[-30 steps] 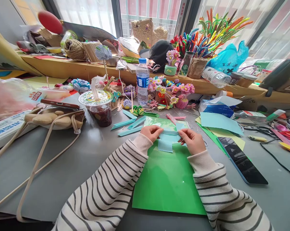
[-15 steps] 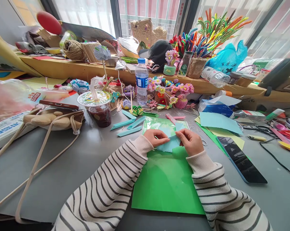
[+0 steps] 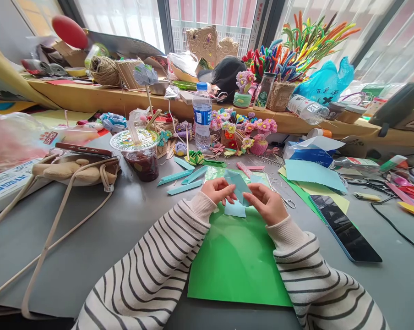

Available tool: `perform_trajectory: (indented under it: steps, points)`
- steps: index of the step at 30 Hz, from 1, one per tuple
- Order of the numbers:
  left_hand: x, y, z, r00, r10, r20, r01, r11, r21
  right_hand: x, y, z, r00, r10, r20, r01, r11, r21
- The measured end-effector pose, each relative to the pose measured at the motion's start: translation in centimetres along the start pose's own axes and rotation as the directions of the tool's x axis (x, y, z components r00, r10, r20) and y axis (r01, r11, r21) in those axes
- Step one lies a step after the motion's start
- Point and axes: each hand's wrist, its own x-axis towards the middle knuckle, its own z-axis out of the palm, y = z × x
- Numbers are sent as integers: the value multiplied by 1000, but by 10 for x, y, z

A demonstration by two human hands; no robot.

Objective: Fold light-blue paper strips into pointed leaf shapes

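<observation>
Between my two hands a piece of light blue paper (image 3: 236,183) is raised and tilted. My left hand (image 3: 220,191) pinches its left side, fingers curled. My right hand (image 3: 266,201) grips the lower right edge between thumb and fingers. Below them, another light blue paper piece (image 3: 235,209) rests on a green sheet (image 3: 241,266). Folded blue paper strips (image 3: 185,186) lie to the left of my left hand. Scissors (image 3: 290,203) lie just beyond my right hand, partly hidden.
A lidded drink cup (image 3: 141,160) and a water bottle (image 3: 202,119) stand behind the paper. To the right lie a phone (image 3: 344,228) and coloured paper sheets (image 3: 315,174). A beige bag (image 3: 76,172) is at left. Crocheted flowers (image 3: 248,128) crowd the back.
The blue paper has been lifted and tilted up from the green sheet, uncovering another blue piece. My right hand has shifted slightly left and down.
</observation>
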Motion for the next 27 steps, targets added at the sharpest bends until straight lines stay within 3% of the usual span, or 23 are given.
perform_trajectory:
  steps: [6, 10, 13, 19, 27]
  points:
    - [0, 0, 0, 995, -66, 76, 68, 997, -23, -3, -3, 1, 999, 54, -2, -53, 996, 68]
    - [1, -1, -2, 997, -67, 48, 68, 997, -33, -3, -3, -1, 997, 76, -20, -75, 997, 29]
    - [1, 1, -1, 996, -90, 7, 91, 995, -50, -2, -3, -1, 992, 125, -25, -122, 988, 91]
    - [-1, 5, 0, 991, -136, -15, 133, 982, -132, -1, -5, -1, 989, 117, 93, -128, 984, 122]
    - [-2, 7, -1, 987, -161, 11, 161, 982, -101, -1, -7, -2, 987, 158, -7, -157, 983, 95]
